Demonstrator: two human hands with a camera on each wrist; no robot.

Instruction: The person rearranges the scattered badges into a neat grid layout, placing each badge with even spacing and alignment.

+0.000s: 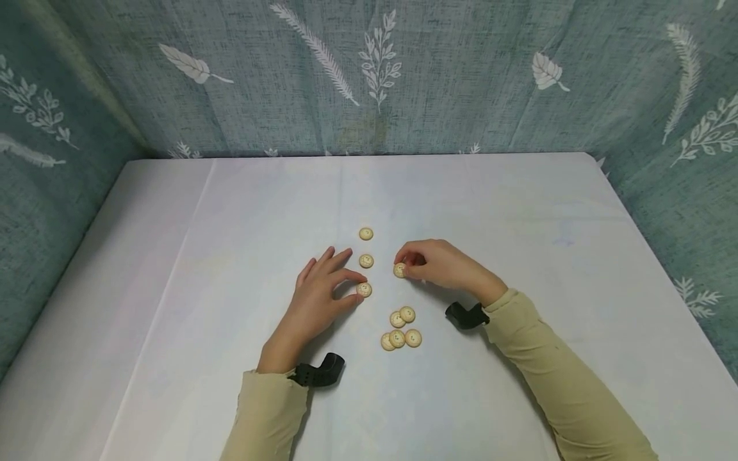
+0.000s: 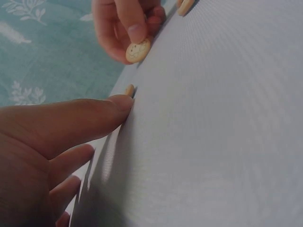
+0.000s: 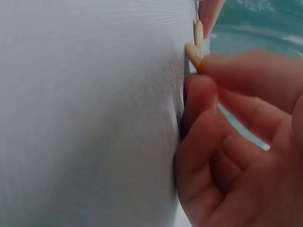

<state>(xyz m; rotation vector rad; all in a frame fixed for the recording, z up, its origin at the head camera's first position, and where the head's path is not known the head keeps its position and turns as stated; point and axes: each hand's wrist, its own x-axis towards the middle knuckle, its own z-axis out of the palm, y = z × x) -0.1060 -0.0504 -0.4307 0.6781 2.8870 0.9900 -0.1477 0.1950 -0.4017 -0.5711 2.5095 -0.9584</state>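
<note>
My left hand (image 1: 317,298) holds a round wooden button (image 1: 364,290) at its edges between thumb and index finger, the other fingers spread. In the left wrist view, the thumb covers most of this button (image 2: 129,90). To the right, my right hand (image 1: 446,266) pinches another wooden button (image 1: 399,270) between thumb and fingertips. That button (image 2: 138,51) is tilted, its pale patterned face showing in the left wrist view. Beyond the left hand's button, two more buttons, a near one (image 1: 366,260) and a far one (image 1: 366,234), lie in line with it.
Nearer the person, several loose buttons lie grouped: an overlapping pair (image 1: 407,314) and a row (image 1: 413,338) below it, partly overlapping. A white cloth (image 1: 490,198) covers the table. Green leaf-patterned curtains (image 1: 438,77) stand behind and beside it. Each wrist wears a black camera mount (image 1: 323,371).
</note>
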